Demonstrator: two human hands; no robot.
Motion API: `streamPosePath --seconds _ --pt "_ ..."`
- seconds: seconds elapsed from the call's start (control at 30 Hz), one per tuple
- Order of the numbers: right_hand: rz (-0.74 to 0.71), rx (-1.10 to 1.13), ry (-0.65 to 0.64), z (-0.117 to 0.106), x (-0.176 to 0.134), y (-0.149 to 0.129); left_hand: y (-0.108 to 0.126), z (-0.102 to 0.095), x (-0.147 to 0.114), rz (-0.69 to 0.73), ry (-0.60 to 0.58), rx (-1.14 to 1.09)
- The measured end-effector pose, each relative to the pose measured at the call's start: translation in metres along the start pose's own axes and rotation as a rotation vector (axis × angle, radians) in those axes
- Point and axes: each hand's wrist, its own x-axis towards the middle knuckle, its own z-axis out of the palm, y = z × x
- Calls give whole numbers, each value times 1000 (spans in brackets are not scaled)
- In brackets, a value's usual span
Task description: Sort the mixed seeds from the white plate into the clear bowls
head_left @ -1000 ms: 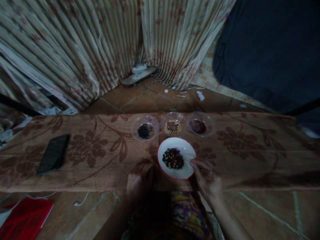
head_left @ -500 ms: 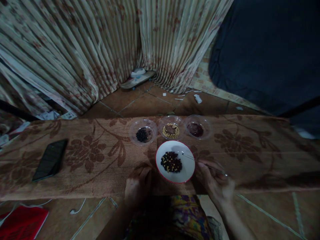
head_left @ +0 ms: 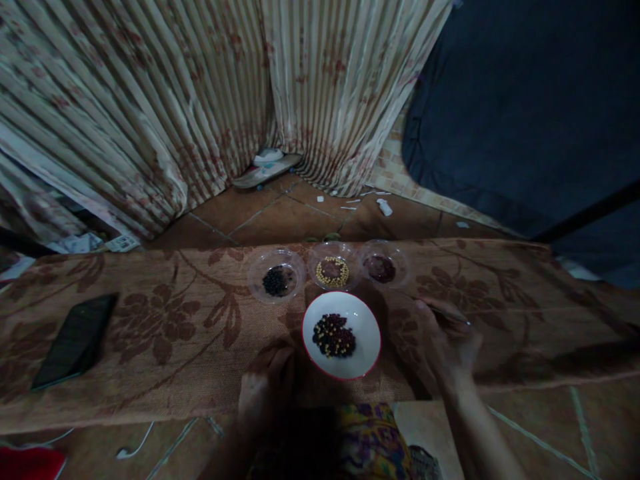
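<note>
My right hand [head_left: 450,343] is to the right of the bowl, closed around thin metal tweezers [head_left: 453,316]; their tips are too faint to tell whether a bean is between them. The white bowl [head_left: 367,340] with a red rim holds a mix of black, dark red and yellow beans [head_left: 334,337]. Left of it, my left hand [head_left: 265,383] rests on the cloth with curled fingers. Behind the bowl stand three clear plastic bowls: one with black beans [head_left: 276,281], one with yellow beans [head_left: 331,272], one with dark red beans [head_left: 381,268].
A brown flowered cloth [head_left: 200,373] covers the narrow table. A black phone [head_left: 75,340] lies at its left end. Beyond are striped curtains [head_left: 210,100], a skateboard [head_left: 267,172] and small white litter [head_left: 384,207] on the tiled floor. An earphone cable [head_left: 135,448] lies below.
My right hand with the tweezers has moved right and slightly up, so the tips have left the white bowl. My left hand stays beside the bowl. The whole view has shifted slightly.
</note>
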Motion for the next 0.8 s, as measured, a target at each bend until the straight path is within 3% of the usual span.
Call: streamPosePath --seconds 0.1,0.2,0.27,0.8 --pt "70 8 -147 -8 -30 -13 1 0 0 -29 -26 1" --pt "75 4 -354 -11 -49 -15 2 0 0 -42 -46 -4" --pt "58 0 -415 -11 -56 -12 1 1 -1 -38 -47 -11" --pt "-45 -60 -426 -5 -67 2 0 4 -4 -32 -29 -25"
